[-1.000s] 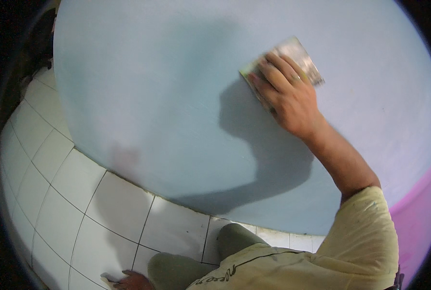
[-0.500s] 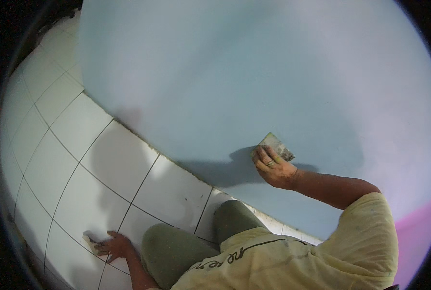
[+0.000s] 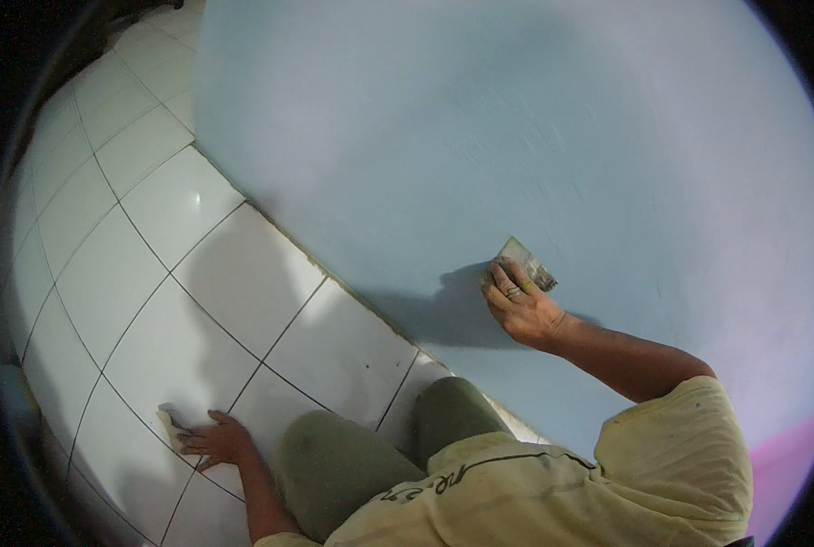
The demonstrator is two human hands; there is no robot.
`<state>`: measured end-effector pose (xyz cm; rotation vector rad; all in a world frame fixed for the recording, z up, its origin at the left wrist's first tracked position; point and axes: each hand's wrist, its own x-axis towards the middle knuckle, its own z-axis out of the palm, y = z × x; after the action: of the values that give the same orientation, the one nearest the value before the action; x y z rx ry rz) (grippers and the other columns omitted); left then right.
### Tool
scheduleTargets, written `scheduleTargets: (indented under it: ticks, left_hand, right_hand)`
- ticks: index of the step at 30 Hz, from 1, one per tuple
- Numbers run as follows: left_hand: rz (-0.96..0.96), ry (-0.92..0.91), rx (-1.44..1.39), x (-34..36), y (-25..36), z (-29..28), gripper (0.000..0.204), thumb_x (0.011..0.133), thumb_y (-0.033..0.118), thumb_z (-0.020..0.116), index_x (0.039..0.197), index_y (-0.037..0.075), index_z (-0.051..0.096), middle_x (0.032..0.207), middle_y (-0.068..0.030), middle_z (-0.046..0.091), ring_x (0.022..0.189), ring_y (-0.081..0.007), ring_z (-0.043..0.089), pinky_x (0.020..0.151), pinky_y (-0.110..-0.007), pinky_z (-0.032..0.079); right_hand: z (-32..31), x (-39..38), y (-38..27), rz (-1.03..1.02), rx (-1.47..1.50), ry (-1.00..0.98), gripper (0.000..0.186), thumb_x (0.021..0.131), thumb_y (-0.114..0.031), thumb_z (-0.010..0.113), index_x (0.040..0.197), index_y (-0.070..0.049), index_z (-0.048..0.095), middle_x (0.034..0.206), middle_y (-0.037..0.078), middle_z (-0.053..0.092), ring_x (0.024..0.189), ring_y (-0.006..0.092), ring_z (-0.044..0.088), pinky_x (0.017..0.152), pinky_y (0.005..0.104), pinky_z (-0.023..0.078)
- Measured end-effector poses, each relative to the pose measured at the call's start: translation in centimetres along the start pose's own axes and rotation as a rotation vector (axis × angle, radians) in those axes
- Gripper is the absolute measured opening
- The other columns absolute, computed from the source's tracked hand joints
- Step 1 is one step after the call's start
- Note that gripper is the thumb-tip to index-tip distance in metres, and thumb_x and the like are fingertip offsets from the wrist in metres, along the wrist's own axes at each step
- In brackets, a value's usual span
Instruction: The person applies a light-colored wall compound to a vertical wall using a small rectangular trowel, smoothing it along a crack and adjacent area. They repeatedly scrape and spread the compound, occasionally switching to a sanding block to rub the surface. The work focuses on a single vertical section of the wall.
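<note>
Since a second ago the right hand (image 3: 521,310) has dropped from high on the light-blue wall (image 3: 534,118) to low on it — its fingers close over a worn sanding pad (image 3: 525,263), pressing it flat against the paint. The left hand (image 3: 213,440) now rests spread on the white floor tiles (image 3: 133,273), touching a small pale scrap (image 3: 166,419) — holding nothing.

A pale blue wall (image 3: 516,137) meets a glossy white tiled floor (image 3: 151,273).
</note>
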<state>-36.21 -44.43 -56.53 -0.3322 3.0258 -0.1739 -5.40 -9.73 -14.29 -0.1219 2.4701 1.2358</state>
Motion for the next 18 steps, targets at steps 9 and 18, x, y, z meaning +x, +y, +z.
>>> scheduleTargets:
  ticks: [9, 18]
  left_hand:
    - [0.030, -0.050, -0.061, -0.5, -0.1, -0.1, 0.084, 0.105, 0.054, 0.039, 0.164, 0.000, 0.014, 0.172, -0.0187, 0.012, 0.156, -0.0476, 0.010, 0.111, -0.081, 0.015]
    - [-0.015, -0.098, 0.006, 0.5, 0.3, -1.3, 0.084, 0.104, 0.052, 0.043, 0.164, -0.001, 0.015, 0.171, -0.0193, 0.013, 0.156, -0.0470, 0.014, 0.110, -0.081, 0.018]
  right_hand:
    - [-1.7, 17.4, 6.0, 0.141, 0.013, 0.078, 0.028, 0.091, -0.019, 0.059, 0.109, -0.004, 0.076, 0.129, 0.014, 0.061, 0.136, 0.0369, 0.048, 0.123, 0.0575, 0.028]
    - [-1.7, 4.7, 4.3, 0.067, -0.012, 0.067, 0.027, 0.087, -0.021, 0.062, 0.105, -0.009, 0.079, 0.133, 0.016, 0.059, 0.137, 0.0393, 0.048, 0.124, 0.0604, 0.025]
